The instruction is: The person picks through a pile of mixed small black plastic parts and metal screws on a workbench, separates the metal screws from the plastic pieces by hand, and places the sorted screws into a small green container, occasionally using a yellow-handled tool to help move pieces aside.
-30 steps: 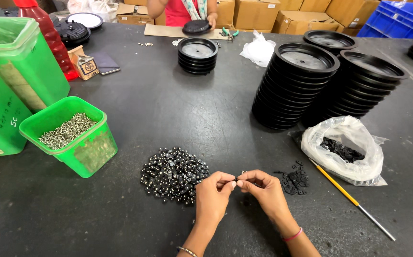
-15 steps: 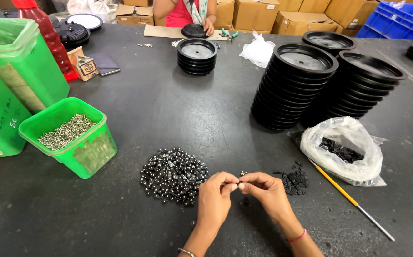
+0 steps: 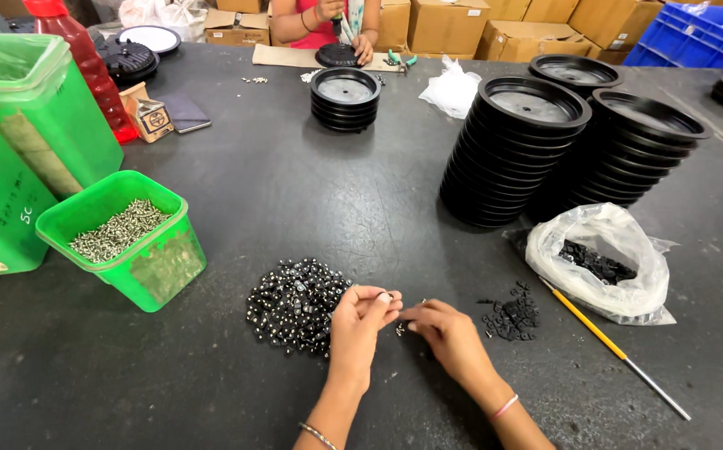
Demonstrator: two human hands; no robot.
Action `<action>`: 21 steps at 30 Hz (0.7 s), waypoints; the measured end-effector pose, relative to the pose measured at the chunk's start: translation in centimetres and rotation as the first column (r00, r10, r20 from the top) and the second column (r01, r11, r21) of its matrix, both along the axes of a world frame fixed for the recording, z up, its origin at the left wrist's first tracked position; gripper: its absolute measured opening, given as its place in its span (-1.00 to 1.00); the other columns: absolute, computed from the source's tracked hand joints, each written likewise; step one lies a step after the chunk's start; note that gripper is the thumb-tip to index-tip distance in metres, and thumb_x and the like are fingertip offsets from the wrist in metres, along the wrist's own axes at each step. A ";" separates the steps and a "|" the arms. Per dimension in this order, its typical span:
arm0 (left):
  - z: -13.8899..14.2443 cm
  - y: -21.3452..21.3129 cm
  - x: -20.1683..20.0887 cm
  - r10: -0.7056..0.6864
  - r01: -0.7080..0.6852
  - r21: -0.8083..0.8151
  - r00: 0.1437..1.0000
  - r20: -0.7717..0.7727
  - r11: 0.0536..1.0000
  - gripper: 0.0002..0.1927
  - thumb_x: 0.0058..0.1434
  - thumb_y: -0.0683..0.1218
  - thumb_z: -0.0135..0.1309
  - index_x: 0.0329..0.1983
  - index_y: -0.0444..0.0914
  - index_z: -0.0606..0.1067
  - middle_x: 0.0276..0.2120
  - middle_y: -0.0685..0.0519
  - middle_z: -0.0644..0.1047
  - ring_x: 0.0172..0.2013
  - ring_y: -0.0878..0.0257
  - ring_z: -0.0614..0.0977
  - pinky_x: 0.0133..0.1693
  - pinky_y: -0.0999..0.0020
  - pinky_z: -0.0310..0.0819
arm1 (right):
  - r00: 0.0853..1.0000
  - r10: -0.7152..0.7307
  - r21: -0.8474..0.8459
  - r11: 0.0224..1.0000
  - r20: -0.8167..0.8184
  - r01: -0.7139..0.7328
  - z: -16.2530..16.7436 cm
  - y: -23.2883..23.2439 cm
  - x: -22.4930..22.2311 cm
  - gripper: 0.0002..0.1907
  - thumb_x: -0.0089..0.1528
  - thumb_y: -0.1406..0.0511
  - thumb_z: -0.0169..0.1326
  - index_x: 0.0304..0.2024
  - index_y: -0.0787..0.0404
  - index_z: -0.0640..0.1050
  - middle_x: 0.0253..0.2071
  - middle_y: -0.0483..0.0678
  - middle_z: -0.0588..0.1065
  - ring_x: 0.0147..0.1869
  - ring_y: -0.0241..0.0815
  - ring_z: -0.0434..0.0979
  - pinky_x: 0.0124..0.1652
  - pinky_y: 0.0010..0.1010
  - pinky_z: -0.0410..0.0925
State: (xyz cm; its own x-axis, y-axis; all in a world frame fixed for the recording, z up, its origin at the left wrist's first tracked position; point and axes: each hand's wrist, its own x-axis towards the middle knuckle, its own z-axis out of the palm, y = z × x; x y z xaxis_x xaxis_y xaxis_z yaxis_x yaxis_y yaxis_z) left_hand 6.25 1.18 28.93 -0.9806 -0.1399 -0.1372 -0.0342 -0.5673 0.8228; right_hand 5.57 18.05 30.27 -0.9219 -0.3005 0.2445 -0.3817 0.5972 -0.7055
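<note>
the left hand (image 3: 360, 321) pinches a small black part (image 3: 384, 296) between thumb and fingertips, closed narrow on it. the right hand (image 3: 449, 333) meets it fingertip to fingertip, closed narrow as well; whether it holds a screw or only steadies the part i cannot tell, it is too small to see. both hands hover just above the table (image 3: 295, 200).

just left of the left hand, almost touching the knuckles, lies a pile of black parts (image 3: 295, 302). between the two hands a few loose screws (image 3: 401, 327) lie on the table. right of the right hand sits a smaller black heap (image 3: 512, 317), then a yellow-handled tool (image 3: 603, 342) and a clear bag (image 3: 599, 267). far left stands a green tub (image 3: 157, 267) of screws.

risks, as i judge them: the pinched part is tiny, so a slip of the fingertips could drop it into the pile, where it would be lost among the others. the left wrist could brush the pile and scatter it. a screw dropped on the dark table could roll off toward the tool.
</note>
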 end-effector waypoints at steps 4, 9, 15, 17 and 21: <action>0.7 1.1 0.7 0.015 -0.016 -0.130 1.000 -0.009 0.991 -0.83 0.29 -0.21 0.08 -0.08 -0.37 0.53 -0.27 -0.03 0.65 -0.27 0.28 0.66 -0.15 0.38 0.61 | 0.978 0.139 0.112 0.986 -0.155 -0.122 1.1 0.8 0.4 -0.79 0.10 0.41 0.21 -0.19 0.12 0.68 -0.18 -0.12 0.59 -0.11 -0.07 0.56 -0.13 -0.29 0.43; 0.9 2.0 0.7 0.028 -0.034 -0.228 0.999 -0.031 0.973 -0.75 0.25 -0.26 0.08 -0.02 -0.36 0.59 -0.23 -0.02 0.67 -0.26 0.32 0.67 -0.15 0.42 0.62 | 0.962 0.191 0.200 0.968 -0.193 -0.152 1.9 1.6 0.4 -0.85 0.12 0.39 0.20 -0.24 0.15 0.66 -0.20 -0.12 0.58 -0.12 -0.04 0.54 -0.14 -0.26 0.42; 2.5 5.2 1.4 0.024 -0.021 -0.280 1.000 0.008 0.960 -0.77 0.20 -0.25 0.17 -0.08 -0.43 0.59 -0.29 -0.03 0.69 -0.32 0.31 0.69 -0.22 0.44 0.63 | 0.960 0.166 0.180 0.976 -0.227 -0.126 3.1 4.6 1.1 -0.86 0.17 0.38 0.19 -0.20 0.21 0.59 -0.25 -0.03 0.53 -0.15 -0.01 0.51 -0.14 -0.26 0.41; 3.2 6.4 1.5 0.026 -0.020 -0.307 1.000 0.015 0.951 -0.77 0.18 -0.24 0.20 -0.10 -0.43 0.60 -0.31 -0.04 0.68 -0.35 0.31 0.68 -0.25 0.44 0.63 | 0.963 0.115 0.070 0.992 -0.243 -0.100 3.3 6.2 1.2 -0.83 0.18 0.40 0.17 -0.16 0.21 0.59 -0.24 -0.04 0.55 -0.14 -0.08 0.55 -0.15 -0.34 0.42; 2.7 8.2 1.8 0.006 0.001 -0.293 1.000 0.023 0.956 -0.79 0.16 -0.24 0.23 -0.15 -0.44 0.60 -0.35 -0.04 0.68 -0.38 0.31 0.68 -0.28 0.44 0.63 | 0.967 -0.082 -0.340 0.926 0.240 0.163 1.8 8.5 0.9 -0.84 0.26 0.37 0.16 -0.10 0.26 0.61 -0.27 -0.08 0.64 -0.24 -0.30 0.56 -0.18 -0.43 0.45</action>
State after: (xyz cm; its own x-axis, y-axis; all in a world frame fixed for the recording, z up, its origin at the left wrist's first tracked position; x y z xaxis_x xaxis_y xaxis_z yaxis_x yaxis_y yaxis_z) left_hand 8.08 9.35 31.61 -0.9773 -0.1796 -0.1126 -0.0543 -0.3013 0.9520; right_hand 6.48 26.59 32.06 -0.9882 -0.1131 0.1032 -0.1350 0.3251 -0.9360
